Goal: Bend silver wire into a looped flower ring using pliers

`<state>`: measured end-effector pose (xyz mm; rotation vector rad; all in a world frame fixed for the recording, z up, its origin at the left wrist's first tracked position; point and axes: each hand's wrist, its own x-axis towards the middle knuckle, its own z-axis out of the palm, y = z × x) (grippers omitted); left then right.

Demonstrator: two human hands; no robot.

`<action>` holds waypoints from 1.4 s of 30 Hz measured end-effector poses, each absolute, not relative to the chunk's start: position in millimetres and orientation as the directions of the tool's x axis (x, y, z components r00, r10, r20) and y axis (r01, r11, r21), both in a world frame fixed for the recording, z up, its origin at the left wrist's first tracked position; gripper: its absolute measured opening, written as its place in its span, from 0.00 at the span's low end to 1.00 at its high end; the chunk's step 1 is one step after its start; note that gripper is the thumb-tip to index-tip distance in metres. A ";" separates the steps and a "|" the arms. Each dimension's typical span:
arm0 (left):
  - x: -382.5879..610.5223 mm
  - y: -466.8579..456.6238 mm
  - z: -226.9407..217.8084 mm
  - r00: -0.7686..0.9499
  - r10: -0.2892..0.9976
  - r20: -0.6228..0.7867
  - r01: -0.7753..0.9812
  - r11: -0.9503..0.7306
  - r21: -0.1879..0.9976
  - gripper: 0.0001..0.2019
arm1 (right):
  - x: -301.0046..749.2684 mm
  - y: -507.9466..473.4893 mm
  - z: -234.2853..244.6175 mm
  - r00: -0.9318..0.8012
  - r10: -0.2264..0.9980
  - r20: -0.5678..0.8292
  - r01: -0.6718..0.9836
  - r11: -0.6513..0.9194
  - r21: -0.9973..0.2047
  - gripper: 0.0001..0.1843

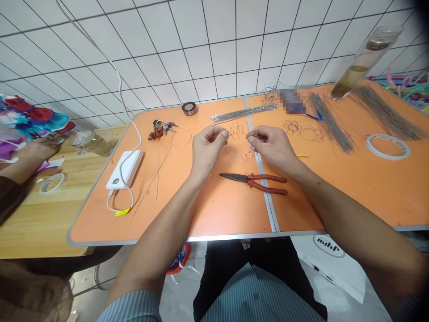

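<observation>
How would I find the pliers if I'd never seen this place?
Start with the orange table by the white tiled wall. A silver strip runs across it from the wall side to the near edge, and partway along, the pliers lie across it. Unlike the bundle of thin silver wires nearer the wall, they have dark pointed jaws and two reddish handles.

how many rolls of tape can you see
3: a dark roll at the back of the orange tabletop, a white roll at its right, another white roll on the wooden table. Others may be hidden.
</observation>
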<state>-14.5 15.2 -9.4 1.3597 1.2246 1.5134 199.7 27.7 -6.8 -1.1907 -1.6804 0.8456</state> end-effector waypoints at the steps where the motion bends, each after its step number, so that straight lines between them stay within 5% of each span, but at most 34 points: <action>1: -15.4 14.9 -8.4 -0.160 0.958 0.239 0.040 -0.235 0.971 0.15 | 199.3 26.7 -4.9 -0.161 0.953 0.258 0.313 0.297 -0.902 0.06; 7: -21.8 17.3 -5.5 -0.177 0.984 0.007 -0.144 -0.033 0.989 0.15 | 198.4 22.7 5.9 -0.206 0.966 0.155 0.140 0.186 -0.972 0.02; 11: -20.6 17.6 -5.1 -0.130 0.989 0.066 -0.151 -0.085 0.985 0.18 | 199.7 26.0 2.1 -0.130 0.975 0.182 0.238 0.209 -0.949 0.03; 23: -20.5 13.7 1.1 -0.077 0.995 0.067 -0.104 -0.075 0.992 0.16 | 199.9 26.9 0.1 -0.152 0.977 0.148 0.181 0.174 -0.968 0.02; 32: -24.0 13.5 5.7 0.075 0.997 -0.033 -0.212 0.048 0.976 0.17 | 198.7 25.1 2.3 -0.162 0.976 0.146 0.150 0.171 -0.974 0.03; 42: -29.2 21.9 -4.5 0.041 0.989 -0.142 -0.296 0.147 0.944 0.18 | 198.4 23.7 2.4 -0.240 0.958 0.156 0.120 0.189 -0.975 0.02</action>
